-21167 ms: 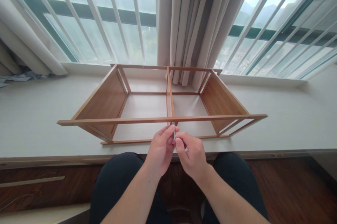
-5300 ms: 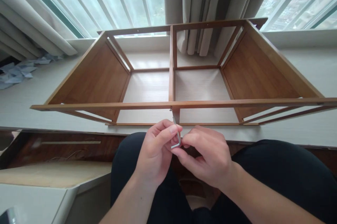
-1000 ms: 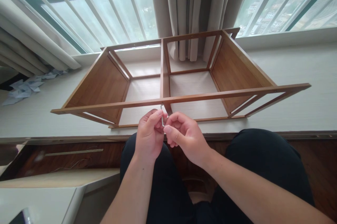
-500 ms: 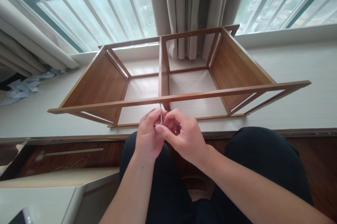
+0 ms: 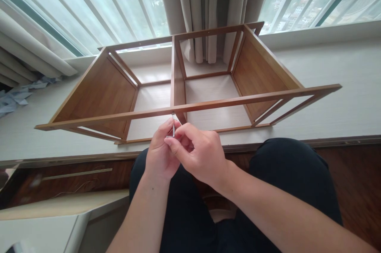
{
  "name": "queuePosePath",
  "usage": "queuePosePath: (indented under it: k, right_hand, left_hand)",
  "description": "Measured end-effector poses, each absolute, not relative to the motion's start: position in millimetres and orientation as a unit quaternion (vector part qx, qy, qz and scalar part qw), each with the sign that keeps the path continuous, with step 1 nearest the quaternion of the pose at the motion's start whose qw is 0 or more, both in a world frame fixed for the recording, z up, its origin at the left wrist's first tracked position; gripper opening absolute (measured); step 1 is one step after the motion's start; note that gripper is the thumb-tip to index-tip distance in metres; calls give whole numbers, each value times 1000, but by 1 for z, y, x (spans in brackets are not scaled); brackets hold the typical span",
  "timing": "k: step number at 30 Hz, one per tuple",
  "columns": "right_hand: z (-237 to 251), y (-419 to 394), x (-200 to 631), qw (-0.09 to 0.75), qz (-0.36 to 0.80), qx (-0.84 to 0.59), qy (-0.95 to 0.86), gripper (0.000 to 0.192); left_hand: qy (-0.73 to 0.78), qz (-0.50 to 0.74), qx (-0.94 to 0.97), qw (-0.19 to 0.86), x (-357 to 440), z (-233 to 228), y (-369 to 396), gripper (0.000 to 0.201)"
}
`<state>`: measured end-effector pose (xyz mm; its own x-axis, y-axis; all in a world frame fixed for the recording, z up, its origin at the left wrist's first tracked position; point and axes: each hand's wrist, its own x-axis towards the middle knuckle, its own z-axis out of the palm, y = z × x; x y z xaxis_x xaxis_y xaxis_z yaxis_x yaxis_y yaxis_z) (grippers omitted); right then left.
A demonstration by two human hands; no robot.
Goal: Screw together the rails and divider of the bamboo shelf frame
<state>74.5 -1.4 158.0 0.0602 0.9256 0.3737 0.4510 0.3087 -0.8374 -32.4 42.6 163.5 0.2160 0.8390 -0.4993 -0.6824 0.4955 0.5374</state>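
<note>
A brown wooden shelf frame [image 5: 208, 106] lies on its side on the pale ledge. A small metal Allen key [image 5: 173, 128] points up at the near rail, in line with the middle panel [image 5: 178, 74], and its tip meets what looks like a bolt head there. My left hand [image 5: 162, 148] is closed around the key's shaft from the left. From the right, my right hand [image 5: 199, 152] pinches near the key's bent lower end with thumb and finger. Its other fingers are curled in.
Behind the frame hang beige curtains [image 5: 199, 15] before barred windows. Crumpled paper [image 5: 14, 98] lies at the ledge's far left. My knees [image 5: 291, 177] are under the ledge's front edge. A white cabinet [image 5: 38, 229] stands at lower left.
The whole view has shifted slightly, so the frame and hands appear a little further left. Both hands stay at the Allen key, the right fingers having moved only slightly around its bent end.
</note>
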Motion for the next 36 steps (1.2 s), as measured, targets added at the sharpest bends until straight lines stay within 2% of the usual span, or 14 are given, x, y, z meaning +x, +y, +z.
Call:
queuePosePath:
  k: [9,16,36]
  right_hand:
    - [156,-1,76,482,226,-532,-658,26]
    - [157,3,75,464,167,-551,-673,38]
    - [153,0,77,490,281,-478,-673,31]
  left_hand:
    - [389,487,129,771,-32,162,44,21]
    - [390,504,147,756,-32,158,45,21]
    - [361,484,183,776,-34,156,45,32]
